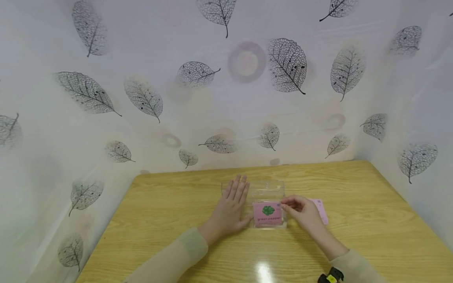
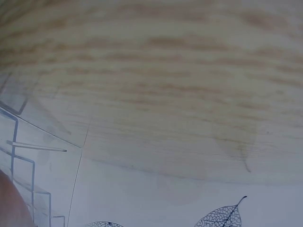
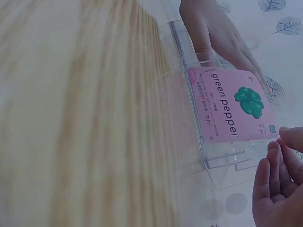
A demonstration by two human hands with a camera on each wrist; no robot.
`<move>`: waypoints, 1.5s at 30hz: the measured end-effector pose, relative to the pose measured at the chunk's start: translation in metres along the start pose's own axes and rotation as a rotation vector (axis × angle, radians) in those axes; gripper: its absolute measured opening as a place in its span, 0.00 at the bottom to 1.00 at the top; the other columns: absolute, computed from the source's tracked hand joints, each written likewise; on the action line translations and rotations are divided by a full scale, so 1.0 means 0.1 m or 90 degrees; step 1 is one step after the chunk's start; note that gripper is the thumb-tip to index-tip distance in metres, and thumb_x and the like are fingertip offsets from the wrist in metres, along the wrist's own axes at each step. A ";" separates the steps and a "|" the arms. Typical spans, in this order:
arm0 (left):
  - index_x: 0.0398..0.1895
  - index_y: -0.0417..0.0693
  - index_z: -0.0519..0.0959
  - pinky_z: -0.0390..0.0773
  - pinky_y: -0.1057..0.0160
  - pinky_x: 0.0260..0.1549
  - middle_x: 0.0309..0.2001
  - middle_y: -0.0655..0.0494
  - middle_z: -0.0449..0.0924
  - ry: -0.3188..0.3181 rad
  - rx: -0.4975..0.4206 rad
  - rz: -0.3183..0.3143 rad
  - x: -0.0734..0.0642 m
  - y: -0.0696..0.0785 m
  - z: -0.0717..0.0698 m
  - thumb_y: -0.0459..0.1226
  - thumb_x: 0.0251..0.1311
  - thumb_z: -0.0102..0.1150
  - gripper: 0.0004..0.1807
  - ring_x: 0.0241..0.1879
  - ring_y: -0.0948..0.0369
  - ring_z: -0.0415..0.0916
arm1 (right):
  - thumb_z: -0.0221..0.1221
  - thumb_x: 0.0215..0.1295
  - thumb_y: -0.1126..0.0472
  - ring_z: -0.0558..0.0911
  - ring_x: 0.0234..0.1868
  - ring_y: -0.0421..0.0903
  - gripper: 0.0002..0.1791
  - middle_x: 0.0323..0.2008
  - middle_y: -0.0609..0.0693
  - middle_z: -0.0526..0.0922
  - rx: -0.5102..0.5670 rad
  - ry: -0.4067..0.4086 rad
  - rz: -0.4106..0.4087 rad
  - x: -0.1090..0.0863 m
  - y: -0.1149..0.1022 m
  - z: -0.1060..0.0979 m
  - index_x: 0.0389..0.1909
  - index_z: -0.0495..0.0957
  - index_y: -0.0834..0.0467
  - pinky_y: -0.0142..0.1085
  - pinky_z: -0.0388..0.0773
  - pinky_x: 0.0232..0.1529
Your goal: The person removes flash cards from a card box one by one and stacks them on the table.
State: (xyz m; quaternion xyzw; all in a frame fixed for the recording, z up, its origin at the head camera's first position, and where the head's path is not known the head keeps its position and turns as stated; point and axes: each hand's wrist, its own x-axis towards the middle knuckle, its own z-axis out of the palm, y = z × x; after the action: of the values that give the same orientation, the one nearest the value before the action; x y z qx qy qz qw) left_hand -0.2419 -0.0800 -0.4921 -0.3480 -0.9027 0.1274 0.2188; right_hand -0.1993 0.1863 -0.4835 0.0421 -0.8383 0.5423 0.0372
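A pink flash card (image 1: pixel 267 214) printed "green pepper" stands in the front of a clear plastic stepped stand (image 1: pixel 267 188). My right hand (image 1: pixel 305 213) pinches its upper right corner between thumb and forefinger, as the right wrist view shows on the card (image 3: pixel 234 106). On the stand's left side rests my left hand (image 1: pixel 229 212), fingers straight and pointing away, thumb out beside the card. In the left wrist view, only a blurred bit of that hand (image 2: pixel 12 203) appears beside the stand's stepped edge (image 2: pixel 33 175).
Another pink card (image 1: pixel 321 212) lies on the wooden table (image 1: pixel 159 220), partly behind my right hand. A pale cloth (image 1: pixel 170 129) with leaf prints hangs behind and around the table. A dark band with a yellow part (image 1: pixel 332 277) is near my right sleeve.
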 end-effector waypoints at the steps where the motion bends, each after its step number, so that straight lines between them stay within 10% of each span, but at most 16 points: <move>1: 0.73 0.35 0.34 0.38 0.48 0.72 0.74 0.37 0.33 0.000 -0.001 0.000 0.00 0.00 0.00 0.67 0.59 0.27 0.53 0.73 0.42 0.30 | 0.62 0.60 0.54 0.79 0.33 0.37 0.11 0.37 0.50 0.84 -0.004 0.000 0.001 0.00 0.00 0.00 0.39 0.81 0.56 0.29 0.79 0.34; 45: 0.73 0.35 0.35 0.38 0.47 0.72 0.74 0.37 0.31 0.004 0.004 0.003 0.00 0.00 0.01 0.67 0.58 0.28 0.54 0.73 0.42 0.30 | 0.67 0.55 0.56 0.78 0.29 0.38 0.10 0.32 0.48 0.85 -0.069 0.034 -0.004 0.00 -0.05 0.06 0.37 0.84 0.54 0.27 0.78 0.30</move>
State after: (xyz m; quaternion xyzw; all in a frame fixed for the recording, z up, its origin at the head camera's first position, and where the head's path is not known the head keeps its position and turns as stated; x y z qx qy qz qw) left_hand -0.2426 -0.0795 -0.4934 -0.3496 -0.9008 0.1298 0.2226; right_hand -0.1985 0.1787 -0.4814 0.0281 -0.8650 0.4968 0.0637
